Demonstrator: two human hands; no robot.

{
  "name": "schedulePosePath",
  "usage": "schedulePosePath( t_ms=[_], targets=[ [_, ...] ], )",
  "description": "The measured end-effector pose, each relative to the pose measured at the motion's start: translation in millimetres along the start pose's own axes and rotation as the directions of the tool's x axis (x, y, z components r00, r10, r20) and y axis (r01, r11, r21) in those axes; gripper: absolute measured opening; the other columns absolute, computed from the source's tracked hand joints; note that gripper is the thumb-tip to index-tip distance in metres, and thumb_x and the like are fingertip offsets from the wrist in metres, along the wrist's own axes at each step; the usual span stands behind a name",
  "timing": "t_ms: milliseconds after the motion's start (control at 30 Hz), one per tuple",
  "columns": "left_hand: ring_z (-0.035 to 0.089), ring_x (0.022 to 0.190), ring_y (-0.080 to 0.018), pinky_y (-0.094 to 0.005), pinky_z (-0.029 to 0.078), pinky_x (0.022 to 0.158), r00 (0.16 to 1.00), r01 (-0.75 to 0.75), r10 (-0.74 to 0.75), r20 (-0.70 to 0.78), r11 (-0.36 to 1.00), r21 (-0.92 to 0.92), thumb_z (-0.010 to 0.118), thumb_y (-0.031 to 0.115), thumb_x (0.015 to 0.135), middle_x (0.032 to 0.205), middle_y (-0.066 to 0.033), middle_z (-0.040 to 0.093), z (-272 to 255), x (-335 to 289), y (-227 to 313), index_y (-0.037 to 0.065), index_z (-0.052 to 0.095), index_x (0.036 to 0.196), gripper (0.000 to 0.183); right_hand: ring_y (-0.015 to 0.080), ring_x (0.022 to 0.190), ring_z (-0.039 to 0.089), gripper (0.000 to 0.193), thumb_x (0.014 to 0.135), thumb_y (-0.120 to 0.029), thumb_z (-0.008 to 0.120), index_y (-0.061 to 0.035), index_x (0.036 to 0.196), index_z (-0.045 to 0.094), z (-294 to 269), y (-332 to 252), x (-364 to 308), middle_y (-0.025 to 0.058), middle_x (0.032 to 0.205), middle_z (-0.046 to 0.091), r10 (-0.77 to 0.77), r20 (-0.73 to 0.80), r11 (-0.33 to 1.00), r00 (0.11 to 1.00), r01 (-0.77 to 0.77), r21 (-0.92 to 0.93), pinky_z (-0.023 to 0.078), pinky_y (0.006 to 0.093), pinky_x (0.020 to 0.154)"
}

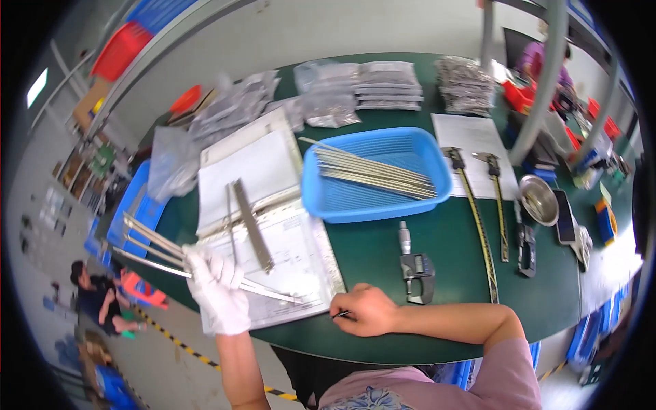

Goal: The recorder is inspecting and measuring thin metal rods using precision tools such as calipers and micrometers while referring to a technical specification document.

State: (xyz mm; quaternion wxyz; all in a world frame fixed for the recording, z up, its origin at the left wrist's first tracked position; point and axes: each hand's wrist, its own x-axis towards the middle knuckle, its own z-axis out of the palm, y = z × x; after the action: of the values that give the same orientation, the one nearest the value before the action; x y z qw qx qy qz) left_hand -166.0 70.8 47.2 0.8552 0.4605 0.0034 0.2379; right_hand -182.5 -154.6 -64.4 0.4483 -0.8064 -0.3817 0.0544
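My left hand (217,287), in a white glove, is closed round several thin metal rods (156,239) that slant across the left front of the table. Their near ends reach over a printed drawing (290,246) in an open binder. My right hand (370,311) is bare and rests as a loose fist by the binder's lower right corner. A slim black pen-like thing (342,314) sticks out of its fingers. Across the binder lie a flat metal bar (251,225) and a thin rod (230,219). More rods (376,172) lie in a blue plastic basket (328,213) beyond my hands.
A digital micrometer (417,273) lies right of the binder. Two calipers (471,205) (497,198), a metal bowl (539,199) and a phone (564,217) are farther right. Bagged parts (388,85) line the back. A grey post (543,89) rises at right; people sit beyond the table.
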Motion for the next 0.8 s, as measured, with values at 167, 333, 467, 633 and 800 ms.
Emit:
schedulePosePath(
  t_ms=[167,333,467,633,800],
  targets=[
    [0.038,0.054,-0.0102,-0.0272,0.041,0.054,0.997,-0.053,0.037,0.064,0.959,0.278,0.046,0.027,0.097,0.062,0.0013,0.035,18,4,-1,0.008,0.043,0.082,0.024,0.0197,0.049,0.054,0.014,0.075,-0.020,0.062,-0.0127,0.086,0.058,-4,-2,3,-0.0001,0.053,0.053,-0.018,0.025,1.000,1.000,0.018,0.003,0.044,0.0324,0.067],
    [0.034,0.049,-0.0093,-0.0261,0.038,0.050,0.982,-0.097,0.050,0.184,0.963,0.253,0.041,0.030,0.098,0.061,0.0016,0.033,17,4,10,0.010,0.040,0.077,0.029,0.0186,0.048,0.054,0.012,0.075,-0.017,0.063,-0.0131,0.085,0.059,-5,-2,4,-0.0012,0.052,0.053,-0.046,0.007,0.999,0.999,0.046,-0.003,0.044,0.0322,0.066],
    [0.028,0.044,-0.0071,-0.0231,0.032,0.045,0.899,-0.043,-0.010,0.438,0.993,0.111,0.033,0.033,0.100,0.059,0.0029,0.032,10,14,20,0.012,0.034,0.072,0.035,0.0169,0.047,0.054,0.013,0.073,-0.015,0.064,-0.0129,0.084,0.059,-5,-1,4,-0.0023,0.053,0.053,-0.037,0.016,0.999,0.999,0.036,0.014,0.044,0.0311,0.066],
    [0.026,0.041,-0.0048,-0.0192,0.026,0.039,0.978,0.153,-0.166,0.125,0.982,0.108,0.039,0.043,0.097,0.052,0.0058,0.027,3,20,12,0.017,0.029,0.060,0.046,0.0143,0.047,0.055,0.013,0.071,-0.012,0.065,-0.0126,0.084,0.059,-6,-1,5,-0.0035,0.052,0.052,-0.049,0.009,0.998,0.999,0.048,0.038,0.043,0.0302,0.065],
    [0.020,0.036,-0.0046,-0.0211,0.018,0.031,0.856,0.517,-0.487,0.174,0.814,-0.265,0.041,0.048,0.094,0.048,0.0082,0.025,-24,35,1,0.020,0.031,0.059,0.046,0.0131,0.047,0.054,0.013,0.069,-0.008,0.066,-0.0107,0.082,0.061,-4,2,2,-0.0033,0.054,0.053,-0.028,-0.025,0.998,0.999,0.029,0.055,0.043,0.0293,0.062]
  ],
)
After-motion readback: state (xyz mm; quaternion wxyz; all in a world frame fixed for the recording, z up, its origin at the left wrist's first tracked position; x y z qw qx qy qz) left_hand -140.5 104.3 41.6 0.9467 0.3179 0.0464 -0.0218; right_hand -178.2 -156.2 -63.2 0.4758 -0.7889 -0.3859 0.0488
